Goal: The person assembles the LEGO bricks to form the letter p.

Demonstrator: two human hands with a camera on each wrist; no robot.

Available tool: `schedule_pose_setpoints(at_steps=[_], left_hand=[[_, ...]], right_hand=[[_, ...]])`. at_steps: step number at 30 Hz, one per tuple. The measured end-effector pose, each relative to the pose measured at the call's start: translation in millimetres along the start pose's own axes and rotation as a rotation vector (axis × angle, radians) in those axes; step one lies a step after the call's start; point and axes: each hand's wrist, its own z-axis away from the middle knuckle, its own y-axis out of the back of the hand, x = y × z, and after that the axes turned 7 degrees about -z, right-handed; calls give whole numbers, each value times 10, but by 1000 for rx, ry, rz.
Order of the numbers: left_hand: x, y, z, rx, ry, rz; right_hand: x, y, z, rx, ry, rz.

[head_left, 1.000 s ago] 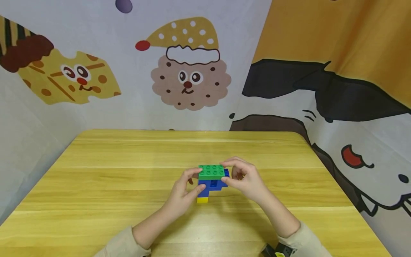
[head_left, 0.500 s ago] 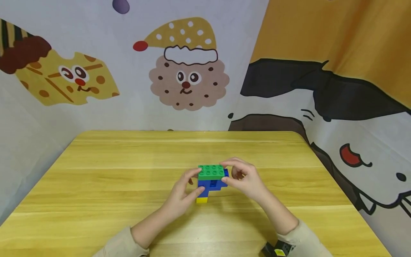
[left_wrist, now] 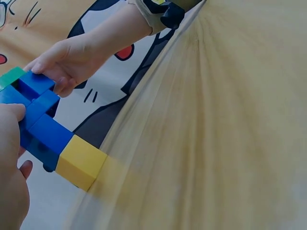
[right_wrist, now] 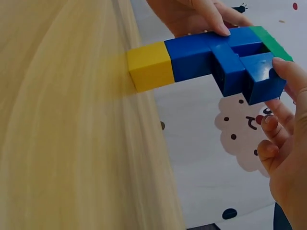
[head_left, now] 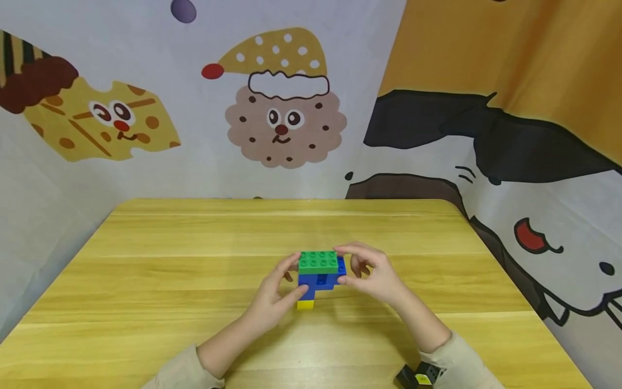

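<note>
A small structure of toy building blocks stands on the wooden table, with a yellow block (head_left: pixel 305 304) at its foot. Above it come several blue blocks (right_wrist: pixel 192 55), stepping out to the right. A studded green brick (head_left: pixel 318 262) lies across the top. My left hand (head_left: pixel 269 297) grips the structure from the left, thumb on the near blue face and index finger behind. From the right, my right hand (head_left: pixel 376 270) pinches the overhanging end. Its thumb presses the outer blue block (right_wrist: pixel 264 76) and its index finger reaches the green brick's back corner.
The wooden table (head_left: pixel 170 302) stretches out on both sides of the hands. Behind it hangs a cloth (head_left: pixel 194 135) printed with cartoon figures. A black device with a yellow patch (head_left: pixel 423 378) sits by the right cuff.
My right thumb has slid down slightly, from the green brick's edge onto the blue block beneath. The left hand and the structure have hardly moved.
</note>
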Motion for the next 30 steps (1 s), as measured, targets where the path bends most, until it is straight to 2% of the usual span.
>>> schedule_pose_setpoints(at_steps=[9, 17, 23, 30], left_hand=[[-37, -6, 54, -74, 85, 7], [-64, -17, 52, -71, 90, 38], [-33, -6, 44, -80, 139, 61], [20, 13, 23, -89, 251, 148]], right_hand=[[117, 32, 46, 0, 49, -10], [127, 12, 32, 28, 108, -8], [136, 11, 41, 59, 56, 15], [94, 4, 37, 98, -93, 26]])
